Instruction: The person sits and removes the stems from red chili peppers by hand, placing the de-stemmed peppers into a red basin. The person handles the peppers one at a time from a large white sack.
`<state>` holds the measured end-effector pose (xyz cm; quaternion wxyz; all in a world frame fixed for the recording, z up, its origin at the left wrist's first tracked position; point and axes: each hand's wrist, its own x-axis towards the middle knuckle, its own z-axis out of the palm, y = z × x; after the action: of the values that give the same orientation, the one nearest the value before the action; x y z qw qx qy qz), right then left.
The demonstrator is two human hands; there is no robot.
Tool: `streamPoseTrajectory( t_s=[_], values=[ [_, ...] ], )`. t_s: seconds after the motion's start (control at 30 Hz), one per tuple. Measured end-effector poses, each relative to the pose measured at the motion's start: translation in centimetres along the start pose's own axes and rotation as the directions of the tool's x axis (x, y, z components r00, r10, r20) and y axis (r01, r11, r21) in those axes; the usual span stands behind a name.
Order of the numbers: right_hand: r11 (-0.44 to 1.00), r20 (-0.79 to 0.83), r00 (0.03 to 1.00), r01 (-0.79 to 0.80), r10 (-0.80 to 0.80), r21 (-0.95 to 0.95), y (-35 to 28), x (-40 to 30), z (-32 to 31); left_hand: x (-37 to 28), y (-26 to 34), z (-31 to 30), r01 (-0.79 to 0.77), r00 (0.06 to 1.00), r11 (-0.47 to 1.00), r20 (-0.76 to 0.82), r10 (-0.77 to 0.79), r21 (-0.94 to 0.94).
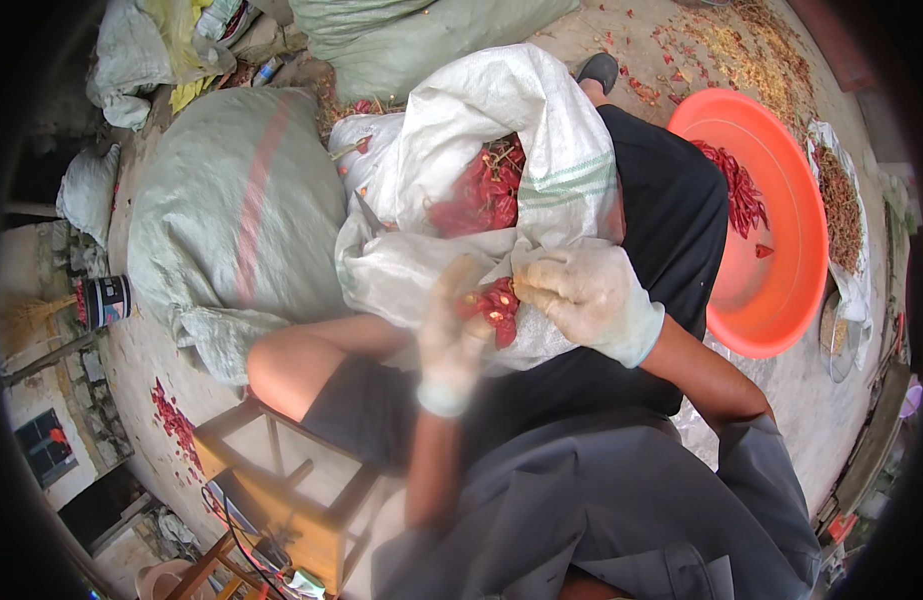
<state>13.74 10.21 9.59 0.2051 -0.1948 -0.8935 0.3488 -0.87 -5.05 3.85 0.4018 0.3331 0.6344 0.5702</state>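
In white gloves, my two hands are close together over the near edge of an open white woven sack (574, 127) on my lap. My left hand (454, 322), blurred, is closed around several red chili peppers (504, 319). My right hand (581, 289) has its fingertips pinched at the upper end of the same chilies. More red chilies (495, 191) with stems show inside the sack's mouth. A large orange plastic basin (780, 300) stands to the right of my leg, with a pile of red chilies (739, 195) in it.
A bulging woven sack with a red stripe (198, 202) is at the left, another full sack (461, 45) beyond. Scattered stems and chilies (761, 45) lie at the upper right. A wooden stool (281, 487) stands lower left. A dark bucket (105, 302) is at the far left.
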Motion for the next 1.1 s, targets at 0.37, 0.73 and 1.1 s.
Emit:
streamPoseTrajectory(
  t_s=[0.37,0.73,1.1],
  values=[
    [0.174,0.385,0.697,-0.587,0.605,0.790,0.3,-1.3,1.7,-1.0,-0.2,1.8,0.021,1.000,0.998,0.025,-0.019,-0.053],
    [-0.146,0.319,0.497,-0.355,0.807,0.923,13.0,1.0,5.2,-0.3,-1.0,1.5,0.074,0.932,0.931,-0.306,-0.192,-0.359],
    [0.687,0.185,0.671,-0.726,0.718,-0.028,21.5,1.7,20.1,0.5,-1.7,0.7,0.186,0.952,0.951,-0.195,-0.236,-0.246]
  ],
)
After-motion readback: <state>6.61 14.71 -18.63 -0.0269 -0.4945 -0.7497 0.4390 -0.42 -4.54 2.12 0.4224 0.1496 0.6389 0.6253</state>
